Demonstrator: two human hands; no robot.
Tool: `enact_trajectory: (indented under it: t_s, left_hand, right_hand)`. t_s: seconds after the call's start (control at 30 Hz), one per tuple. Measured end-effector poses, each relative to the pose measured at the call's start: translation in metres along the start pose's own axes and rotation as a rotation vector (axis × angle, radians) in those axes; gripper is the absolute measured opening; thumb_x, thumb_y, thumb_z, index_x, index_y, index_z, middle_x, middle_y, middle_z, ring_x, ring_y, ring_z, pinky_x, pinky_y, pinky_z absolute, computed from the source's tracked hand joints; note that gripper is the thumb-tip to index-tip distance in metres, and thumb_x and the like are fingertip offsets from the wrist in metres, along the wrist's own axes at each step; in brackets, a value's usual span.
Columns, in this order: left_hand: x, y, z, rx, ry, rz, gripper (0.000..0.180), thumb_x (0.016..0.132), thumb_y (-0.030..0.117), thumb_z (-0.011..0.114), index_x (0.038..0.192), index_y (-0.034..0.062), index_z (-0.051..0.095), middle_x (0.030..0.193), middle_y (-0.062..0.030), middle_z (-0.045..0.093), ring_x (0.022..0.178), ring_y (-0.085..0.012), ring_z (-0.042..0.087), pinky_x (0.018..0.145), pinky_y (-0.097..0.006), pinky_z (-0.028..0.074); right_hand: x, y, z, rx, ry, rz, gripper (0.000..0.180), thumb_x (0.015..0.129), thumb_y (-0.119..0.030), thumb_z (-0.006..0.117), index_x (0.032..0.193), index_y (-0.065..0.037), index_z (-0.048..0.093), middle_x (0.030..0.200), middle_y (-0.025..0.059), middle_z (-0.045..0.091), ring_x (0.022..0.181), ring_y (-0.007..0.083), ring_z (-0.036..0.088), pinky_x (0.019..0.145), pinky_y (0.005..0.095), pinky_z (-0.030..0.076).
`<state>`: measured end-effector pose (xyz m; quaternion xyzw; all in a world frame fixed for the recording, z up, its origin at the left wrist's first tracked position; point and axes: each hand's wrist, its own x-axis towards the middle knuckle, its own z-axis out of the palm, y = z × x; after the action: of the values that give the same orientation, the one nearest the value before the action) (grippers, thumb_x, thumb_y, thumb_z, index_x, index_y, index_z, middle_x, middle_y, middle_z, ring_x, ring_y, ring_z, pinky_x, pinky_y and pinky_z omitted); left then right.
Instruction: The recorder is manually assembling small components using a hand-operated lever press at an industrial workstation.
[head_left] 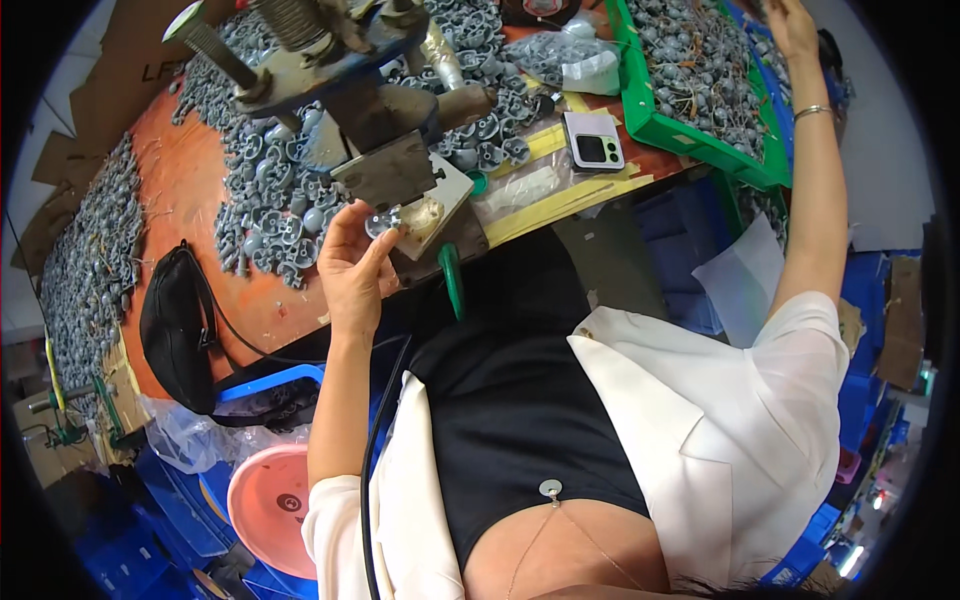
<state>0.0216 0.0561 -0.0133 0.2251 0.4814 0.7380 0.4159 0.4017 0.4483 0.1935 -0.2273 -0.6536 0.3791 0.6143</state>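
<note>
My left hand [352, 268] pinches a small round grey part [381, 222] between thumb and fingertips. It holds the part at the front of a dark metal plate [388, 170] under a hand press [300, 45]. A heap of similar grey parts [265, 205] lies on the orange table just left of the hand. My right hand [790, 27], with a bracelet on the wrist, reaches far out over the green tray [668, 130] full of grey parts. Its fingers are cut off by the picture's top edge, so what they grip is hidden.
A folded phone [593, 140] lies on yellow tape by the green tray. A black pouch [175, 320] hangs at the table's left edge. A pink basin [268, 505] and blue crates [265, 385] stand below. More grey parts [85, 270] are piled far left.
</note>
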Motion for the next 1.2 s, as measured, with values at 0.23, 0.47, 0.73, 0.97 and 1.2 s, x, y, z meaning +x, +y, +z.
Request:
enact_trajectory:
  t_s: [0.23,0.47,0.73,0.97,1.2]
  left_hand:
    - [-0.021,0.039,-0.041,-0.014,-0.052,-0.198,0.032,0.089,0.008,0.062,0.119,0.0014,0.056,0.093,-0.0086,0.065,0.079,-0.0141,0.064,0.064,-0.023,0.051]
    - [0.038,0.206,-0.293,-0.002,0.173,0.278,0.030,0.095,0.021,0.054,0.114,-0.0016,0.054,0.102,-0.0119,0.062,0.096,-0.0210,0.060,0.088,-0.032,0.050]
    - [0.090,0.268,-0.333,0.704,0.513,0.240,0.044,0.087,0.025,0.063,0.123,0.0013,0.054,0.112,-0.0091,0.061,0.096,-0.0234,0.061,0.080,-0.032,0.051]
    - [0.062,0.104,-0.168,1.590,0.065,0.336,0.028,0.074,0.000,0.066,0.102,0.0007,0.066,0.088,-0.0167,0.068,0.082,-0.0236,0.066,0.074,-0.033,0.050]
    - [0.076,0.089,-0.175,1.481,-0.081,0.248,0.036,0.072,0.006,0.073,0.107,0.0013,0.064,0.091,-0.0136,0.068,0.077,-0.0229,0.062,0.072,-0.033,0.049]
  right_hand:
    - [-0.017,-0.033,0.030,0.163,0.201,0.194,0.035,0.099,-0.006,0.036,0.128,0.013,0.044,0.139,0.0211,0.042,0.131,0.0280,0.039,0.116,0.0352,0.025]
    - [-0.087,-0.031,-0.033,-0.073,-0.246,0.051,0.031,0.098,-0.007,0.040,0.124,0.003,0.054,0.131,0.0180,0.051,0.125,0.0256,0.047,0.113,0.0390,0.030]
    - [-0.147,-0.061,0.000,0.035,-0.289,-0.046,0.031,0.098,-0.003,0.037,0.121,0.010,0.052,0.127,0.0235,0.052,0.123,0.0328,0.048,0.113,0.0443,0.029]
    - [-0.192,-0.104,0.056,-0.155,-0.446,-0.249,0.028,0.097,-0.013,0.045,0.114,0.004,0.060,0.107,0.0211,0.061,0.104,0.0342,0.055,0.095,0.0445,0.040]
    - [-0.235,-0.107,0.122,-0.179,-0.502,-0.304,0.025,0.091,-0.022,0.058,0.100,0.001,0.063,0.090,0.0174,0.065,0.086,0.0310,0.057,0.077,0.0402,0.045]
